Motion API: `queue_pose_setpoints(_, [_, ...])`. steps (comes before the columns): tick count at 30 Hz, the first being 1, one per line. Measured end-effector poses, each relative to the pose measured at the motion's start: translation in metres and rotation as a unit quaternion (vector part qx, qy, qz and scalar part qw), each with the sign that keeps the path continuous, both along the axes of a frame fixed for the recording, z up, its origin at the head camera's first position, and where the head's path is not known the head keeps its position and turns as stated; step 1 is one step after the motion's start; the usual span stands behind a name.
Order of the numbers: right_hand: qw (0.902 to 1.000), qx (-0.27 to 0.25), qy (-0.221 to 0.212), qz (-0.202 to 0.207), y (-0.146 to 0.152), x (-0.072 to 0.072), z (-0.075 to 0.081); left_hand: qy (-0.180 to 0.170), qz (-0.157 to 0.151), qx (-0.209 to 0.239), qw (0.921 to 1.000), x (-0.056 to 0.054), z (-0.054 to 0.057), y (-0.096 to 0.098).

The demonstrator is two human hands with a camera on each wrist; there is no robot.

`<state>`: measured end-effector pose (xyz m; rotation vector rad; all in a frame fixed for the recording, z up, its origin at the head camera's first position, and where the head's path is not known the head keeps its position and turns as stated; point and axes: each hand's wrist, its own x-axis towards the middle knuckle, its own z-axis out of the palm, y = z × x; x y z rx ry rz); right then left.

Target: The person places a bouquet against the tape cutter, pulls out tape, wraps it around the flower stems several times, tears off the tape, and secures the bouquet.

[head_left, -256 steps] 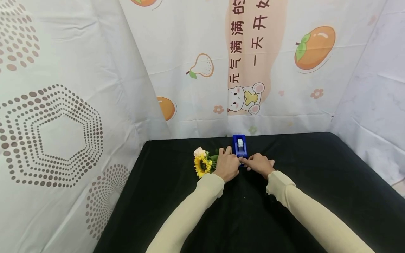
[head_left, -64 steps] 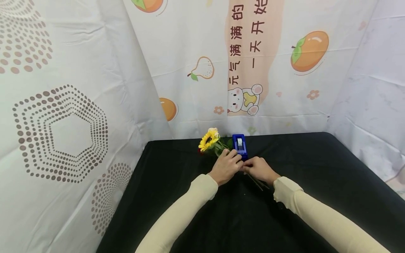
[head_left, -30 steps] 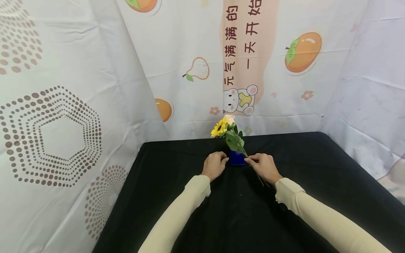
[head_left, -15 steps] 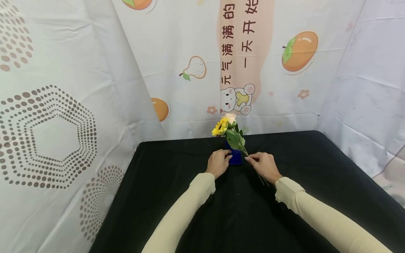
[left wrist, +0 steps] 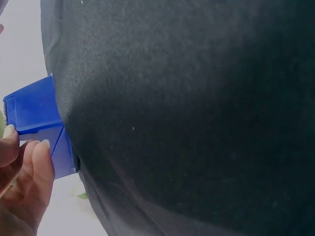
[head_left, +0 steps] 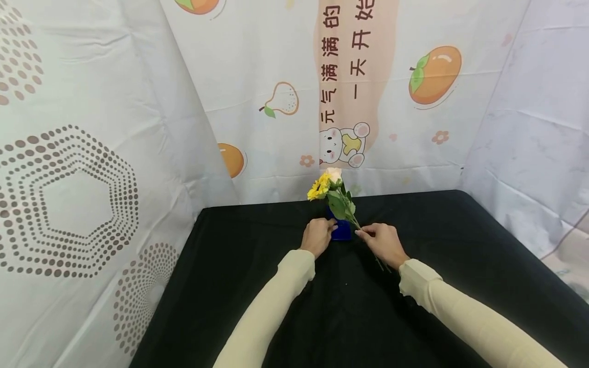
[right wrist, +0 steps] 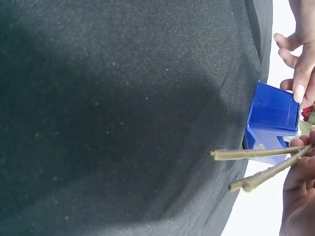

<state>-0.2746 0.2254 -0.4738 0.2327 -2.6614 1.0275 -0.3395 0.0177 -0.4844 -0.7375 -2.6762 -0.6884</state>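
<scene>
My right hand [head_left: 385, 243] pinches the stems [right wrist: 268, 174] of a small bunch of flowers between thumb and fingers. The bunch leans up and left, with a yellow sunflower [head_left: 319, 187], a pale pink rose [head_left: 334, 175] and green leaves [head_left: 339, 205]; a bit of a red flower [right wrist: 306, 114] shows in the right wrist view. Behind the stems stands a blue tape dispenser [head_left: 341, 231], its upper part covered by the flowers. My left hand [head_left: 316, 237] grips its near end from the left, thumb at the top edge and fingers along the side. Any tape end is hard to see.
A black cloth [head_left: 276, 225] covers the table, and the dispenser stands near its back edge. Patterned white curtains hang behind it [head_left: 271, 143] and on the left; a plain pale one [head_left: 520, 153] hangs on the right.
My left hand has left the stems and moved onto the dispenser. My right hand has taken over the flowers, which have swung upright and right, in front of the dispenser. Little moves in the last half second.
</scene>
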Motion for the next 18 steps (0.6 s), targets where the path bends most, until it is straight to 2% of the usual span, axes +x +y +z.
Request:
queue_pose_setpoints(3, [0.9999,-0.007,-0.009,-0.001,-0.001,0.000,0.001,0.009,-0.012,-0.024,0.9996,0.001,0.000,-0.002])
queue_pose_setpoints(8, [0.9998,-0.007,-0.020,-0.004,0.003,0.001,0.002,0.014,-0.027,-0.030,0.9991,0.004,-0.001,-0.002])
queue_pose_setpoints(15, [0.9998,-0.007,-0.017,-0.008,0.011,0.002,0.005,0.083,-0.004,-0.058,0.9949,0.002,-0.003,0.001])
queue_pose_setpoints(18, [0.9998,-0.006,-0.018,-0.010,0.015,0.002,0.006,0.083,-0.002,-0.057,0.9949,0.001,-0.003,0.002])
